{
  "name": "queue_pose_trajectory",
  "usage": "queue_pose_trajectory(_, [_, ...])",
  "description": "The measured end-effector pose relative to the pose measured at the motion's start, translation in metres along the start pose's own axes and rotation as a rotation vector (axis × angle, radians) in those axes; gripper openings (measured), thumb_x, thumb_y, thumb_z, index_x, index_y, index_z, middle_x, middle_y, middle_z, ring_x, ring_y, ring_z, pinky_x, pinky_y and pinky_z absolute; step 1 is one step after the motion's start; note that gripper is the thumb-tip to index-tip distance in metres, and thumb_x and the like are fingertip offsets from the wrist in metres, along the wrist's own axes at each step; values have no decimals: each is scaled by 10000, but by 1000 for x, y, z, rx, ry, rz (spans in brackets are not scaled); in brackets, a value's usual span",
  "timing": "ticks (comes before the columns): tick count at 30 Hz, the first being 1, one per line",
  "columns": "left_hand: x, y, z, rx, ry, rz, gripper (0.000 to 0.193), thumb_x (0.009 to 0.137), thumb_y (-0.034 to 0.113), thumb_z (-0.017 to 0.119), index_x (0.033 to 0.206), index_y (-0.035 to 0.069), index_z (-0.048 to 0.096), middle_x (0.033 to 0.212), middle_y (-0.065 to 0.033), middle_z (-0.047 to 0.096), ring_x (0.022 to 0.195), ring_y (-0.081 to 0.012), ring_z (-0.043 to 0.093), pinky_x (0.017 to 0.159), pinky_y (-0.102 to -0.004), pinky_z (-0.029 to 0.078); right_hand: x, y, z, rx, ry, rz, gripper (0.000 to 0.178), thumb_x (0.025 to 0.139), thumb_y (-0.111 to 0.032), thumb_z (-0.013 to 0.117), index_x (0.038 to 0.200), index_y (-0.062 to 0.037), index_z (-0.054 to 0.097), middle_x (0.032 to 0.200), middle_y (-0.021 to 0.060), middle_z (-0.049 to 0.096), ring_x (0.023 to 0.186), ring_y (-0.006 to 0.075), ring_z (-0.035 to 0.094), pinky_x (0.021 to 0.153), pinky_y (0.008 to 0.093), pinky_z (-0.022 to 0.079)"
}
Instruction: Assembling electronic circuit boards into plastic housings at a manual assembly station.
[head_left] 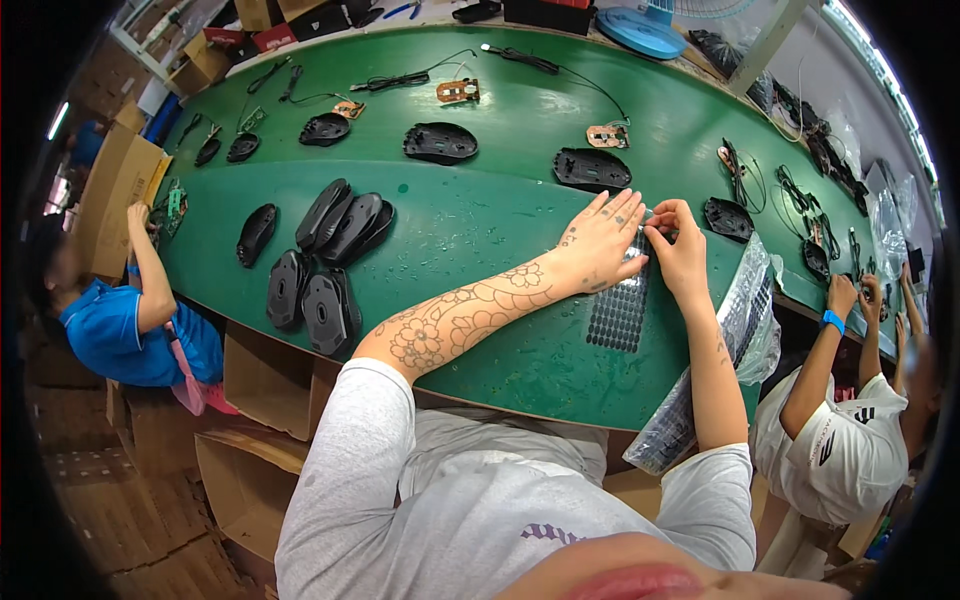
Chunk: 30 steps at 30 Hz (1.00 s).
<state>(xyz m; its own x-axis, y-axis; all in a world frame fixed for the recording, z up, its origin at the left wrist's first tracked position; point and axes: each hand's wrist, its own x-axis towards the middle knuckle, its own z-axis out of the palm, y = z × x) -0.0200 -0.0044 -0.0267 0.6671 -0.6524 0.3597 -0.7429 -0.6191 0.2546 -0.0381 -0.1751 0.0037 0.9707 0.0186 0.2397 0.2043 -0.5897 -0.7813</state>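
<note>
I see the sheet of small black pads (pixel 620 308) lying flat on the green table (pixel 470 220), right of centre in the frame. My left hand (pixel 603 240) presses its upper end down, fingers spread flat. My right hand (pixel 678 250) pinches at the sheet's top edge, fingers closed together on what I take to be one pad. I judge the sheet thin, light and floppy, the pads tiny and sticky; best peeled from a corner with fingertips while the backing is held.

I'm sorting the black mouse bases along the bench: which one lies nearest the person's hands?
The base just beyond the left hand, below a small circuit board; the others lie farther off.
</note>
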Motion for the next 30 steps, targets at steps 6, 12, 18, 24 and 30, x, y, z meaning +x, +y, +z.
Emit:
queue_pose_trajectory(6, [0, -2, -8, -15, 94, 1, 684, 898, 389, 542, 1374, -88, 422, 1463, -227, 421, 1402, -329, 356, 1160, -434, 260, -7, -20, 6, -150, 54, -276, 197, 793, 30, 616, 975, -32, 571, 873, 46, 627, 774, 185, 575, 747, 296, 467])
queue_pose_trajectory(12, [4, -27, -92, -13, 405, 341, 599, 748, 115, 616, 1334, 33, 524, 1246, -138, 627, 1072, -241, 620, 950, -366, 471, -4, -14, 7, -3, 147, -233, 191, 797, 35, 611, 969, -40, 579, 896, 44, 626, 792, 193, 576, 772, 299, 464])
queue_pose_trajectory(18, [21, -192, -187, 364, -123, -657, 326, 833, 247, 550, 1070, 37, 625, 1034, -138, 683, 888, -358, 643, 763, -442, 518, -2, -13, 1, 90, 187, -207, 181, 814, 22, 614, 980, -40, 576, 925, 34, 634, 813, 165, 572, 788, 277, 452])
queue_pose_trajectory(24, [-110, -354, -178, 716, -158, -842, 335, 816, 219, 529, 1094, 55, 615, 1141, -158, 660, 1004, -374, 634, 863, -506, 494, 2, -16, 21, 185, 171, -302, 191, 806, 51, 583, 973, -41, 577, 924, 34, 630, 812, 163, 579, 791, 275, 456])
queue_pose_trajectory(30, [-82, -350, -194, 447, -249, -786, 284, 793, 148, 564, 1038, 47, 665, 933, -147, 692, 817, -335, 655, 760, -443, 530, -2, -9, 10, 188, 236, -287, 206, 783, 49, 599, 964, -46, 576, 923, 49, 621, 818, 185, 578, 770, 287, 459])
